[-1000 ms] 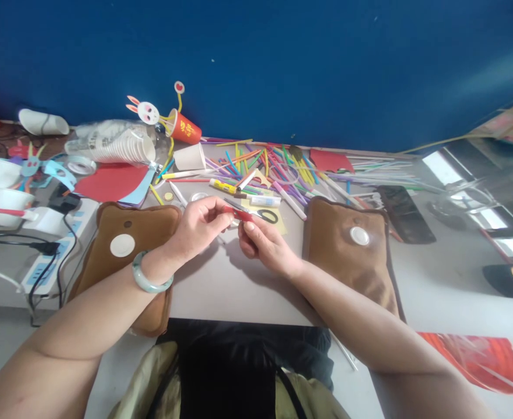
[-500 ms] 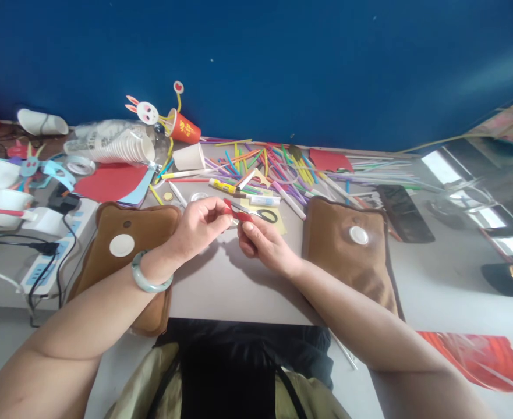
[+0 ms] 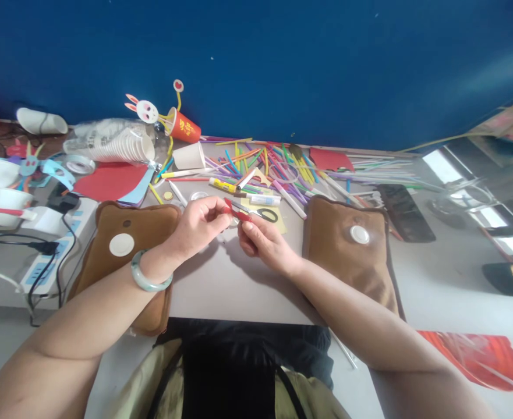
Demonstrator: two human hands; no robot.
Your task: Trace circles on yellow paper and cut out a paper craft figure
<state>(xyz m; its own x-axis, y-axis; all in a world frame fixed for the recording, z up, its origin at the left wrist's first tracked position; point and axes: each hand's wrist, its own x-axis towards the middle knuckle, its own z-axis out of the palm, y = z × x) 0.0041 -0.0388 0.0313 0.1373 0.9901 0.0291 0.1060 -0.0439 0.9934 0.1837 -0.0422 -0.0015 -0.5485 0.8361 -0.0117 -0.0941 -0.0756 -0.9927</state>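
Between my two hands, above the middle of the table, is a small folded piece of red paper (image 3: 242, 215). My left hand (image 3: 204, 224), with a pale green bangle (image 3: 142, 272) on its wrist, pinches the paper's left end between thumb and fingers. The paper's right end sits in the closed thumb and fingers of my right hand (image 3: 262, 240). Just behind the paper lies a pair of scissors (image 3: 266, 215) with dark handles, partly hidden, on a yellow sheet (image 3: 280, 224). A capped white marker (image 3: 265, 199) and a yellow glue stick (image 3: 222, 185) lie beyond.
Brown cushioned pads (image 3: 108, 221) flank my arms. Many coloured sticks (image 3: 256, 160) lie along the blue wall, near a rabbit-decorated red cup (image 3: 185, 127) and stacked paper cups (image 3: 125, 145). At left is a power strip (image 3: 50, 262) with cables; at right, a black phone (image 3: 404, 213).
Almost nothing differs. Both hands keep their hold on the red paper, and its upper left tip has shifted very slightly.
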